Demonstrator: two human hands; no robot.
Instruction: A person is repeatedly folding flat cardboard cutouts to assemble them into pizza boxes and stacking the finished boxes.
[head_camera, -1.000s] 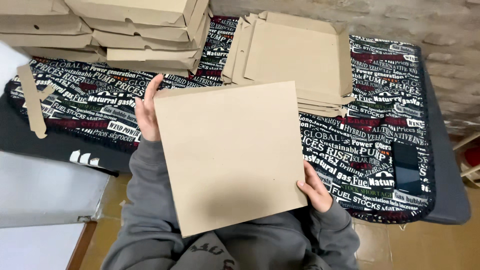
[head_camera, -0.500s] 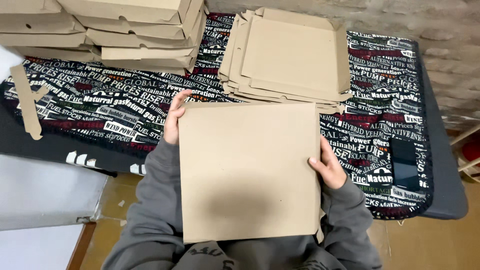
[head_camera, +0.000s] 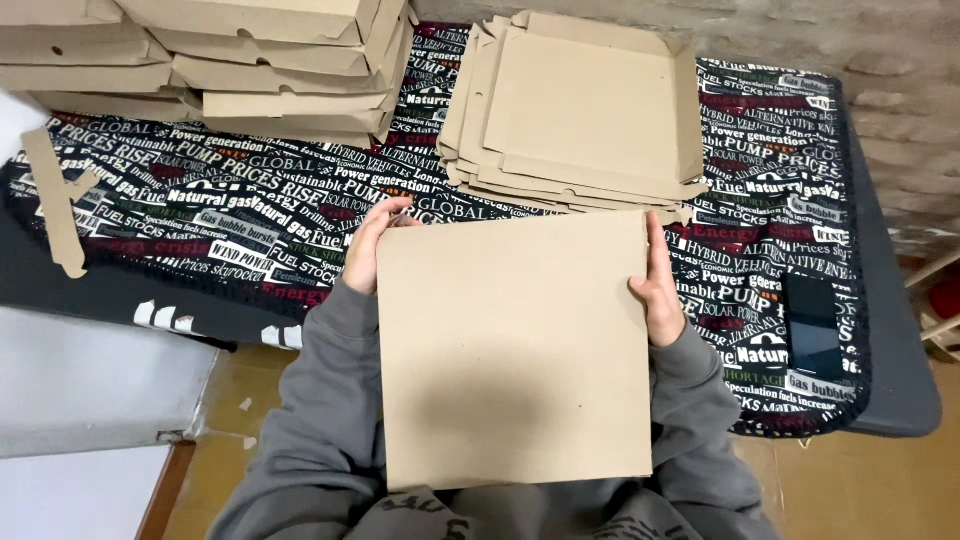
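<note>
Flat square cardboard sheet (head_camera: 515, 350) — plain brown, unfolded, unmarked — held over the desk's (head_camera: 900, 390) near edge; left hand (head_camera: 368, 245) and right hand (head_camera: 658, 290) fingers clasp its upper left and right edges.

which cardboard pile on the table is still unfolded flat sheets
The stack of flat box blanks behind the held cardboard sheet; the pile at the table's far left is already folded boxes.

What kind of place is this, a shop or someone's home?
Probably a small makeshift box-folding spot, not a proper factory: folded cardboard boxes, a pile of flat blanks, a table under printed cloth, a bare brick wall.
</note>
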